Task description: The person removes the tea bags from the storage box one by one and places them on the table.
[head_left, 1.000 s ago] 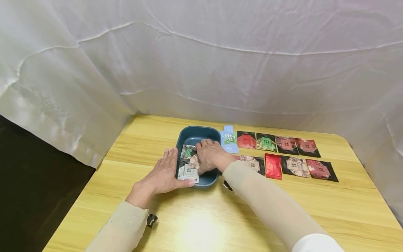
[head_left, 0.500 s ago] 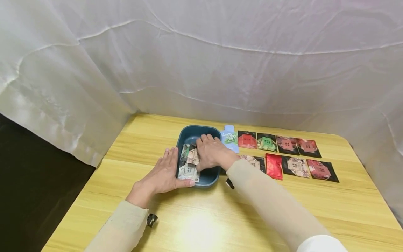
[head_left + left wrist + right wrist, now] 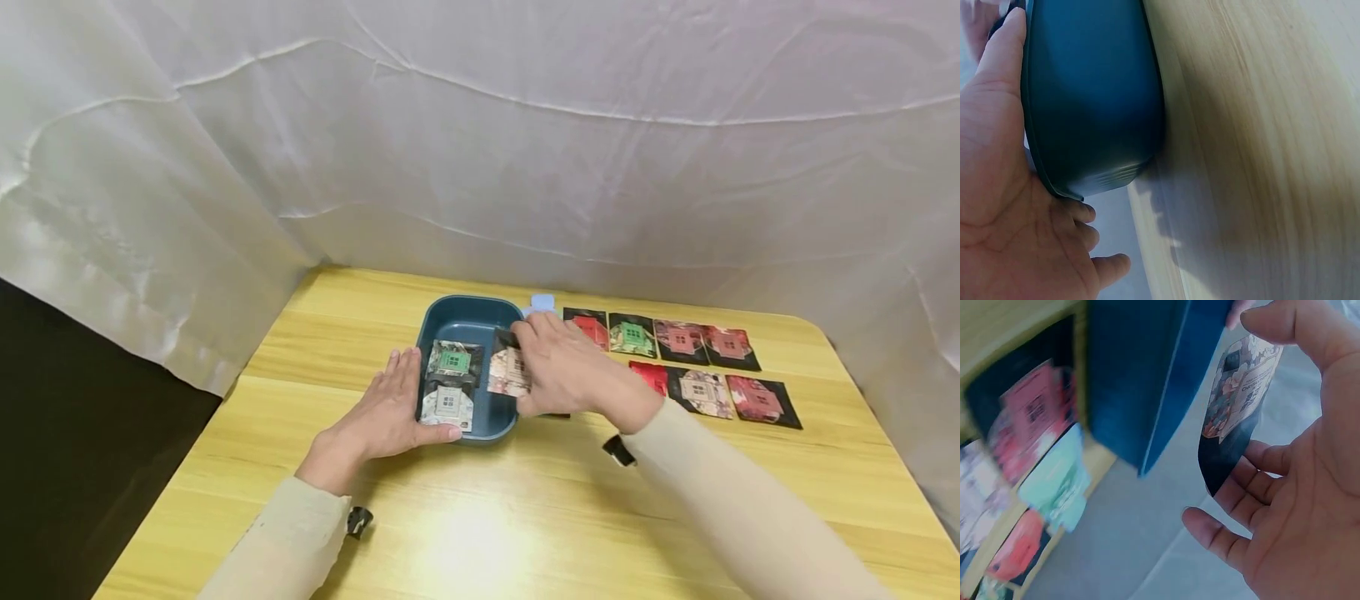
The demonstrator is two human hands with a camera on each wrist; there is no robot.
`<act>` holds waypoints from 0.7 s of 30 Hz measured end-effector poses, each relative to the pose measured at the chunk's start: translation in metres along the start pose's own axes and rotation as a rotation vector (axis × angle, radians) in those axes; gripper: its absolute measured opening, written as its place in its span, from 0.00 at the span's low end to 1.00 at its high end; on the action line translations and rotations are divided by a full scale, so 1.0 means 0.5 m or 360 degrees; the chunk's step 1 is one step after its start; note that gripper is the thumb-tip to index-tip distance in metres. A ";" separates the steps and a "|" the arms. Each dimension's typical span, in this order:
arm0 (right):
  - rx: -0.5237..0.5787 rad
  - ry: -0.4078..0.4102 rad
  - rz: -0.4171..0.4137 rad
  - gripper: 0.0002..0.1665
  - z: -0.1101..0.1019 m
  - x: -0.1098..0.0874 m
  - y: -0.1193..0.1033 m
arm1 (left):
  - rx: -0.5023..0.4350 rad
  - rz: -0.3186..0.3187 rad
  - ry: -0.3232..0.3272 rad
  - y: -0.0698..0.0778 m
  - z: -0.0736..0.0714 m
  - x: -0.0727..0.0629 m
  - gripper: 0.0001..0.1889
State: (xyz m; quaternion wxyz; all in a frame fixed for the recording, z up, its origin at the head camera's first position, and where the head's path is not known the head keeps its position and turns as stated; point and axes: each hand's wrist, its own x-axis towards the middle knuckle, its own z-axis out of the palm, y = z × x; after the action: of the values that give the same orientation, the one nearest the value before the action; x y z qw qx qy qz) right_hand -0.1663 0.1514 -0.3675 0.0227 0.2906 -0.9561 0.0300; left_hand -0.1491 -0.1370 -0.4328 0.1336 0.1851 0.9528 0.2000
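Note:
A dark blue rectangular bin (image 3: 491, 421) stands on the table. Inside, along its left half, lie a green-label sachet (image 3: 453, 360) and a white-label sachet (image 3: 448, 404), one behind the other. My left hand (image 3: 375, 421) rests against the bin's left side with straight fingers, its thumb along the front rim. Above the bin's right side, my right hand (image 3: 562, 367) holds a black tea sachet with a pale floral label (image 3: 507, 367). In the right wrist view this floral sachet (image 3: 1241, 400) sits between thumb and fingers, tilted beside the bin's wall.
Right of the bin, two rows of sachets lie flat, among them a green-label one (image 3: 633, 335) and a pink-label one (image 3: 763, 402). A light-blue pouch (image 3: 542, 302) is partly covered by my right hand. A pale curtain (image 3: 600, 167) hangs behind the table (image 3: 375, 300).
My right hand has lifted the floral sachet from over the two sachets in the bin and moved it right, uncovering them. The left hand stays at the bin's side.

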 end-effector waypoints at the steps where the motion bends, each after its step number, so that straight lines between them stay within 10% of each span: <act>1: -0.0013 0.0008 0.0000 0.56 0.001 -0.014 0.006 | 0.0002 0.0001 0.0003 0.000 0.000 0.000 0.77; 21: -0.0014 -0.0268 0.0080 0.62 0.121 -0.171 -0.004 | 0.0016 0.0015 -0.0002 -0.001 0.002 0.000 0.76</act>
State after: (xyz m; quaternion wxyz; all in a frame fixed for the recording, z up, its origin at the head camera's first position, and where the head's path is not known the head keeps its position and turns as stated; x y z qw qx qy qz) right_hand -0.0958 0.1930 -0.4329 -0.0572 0.2677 -0.9618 0.0019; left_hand -0.1491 -0.1370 -0.4337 0.1322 0.1904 0.9529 0.1956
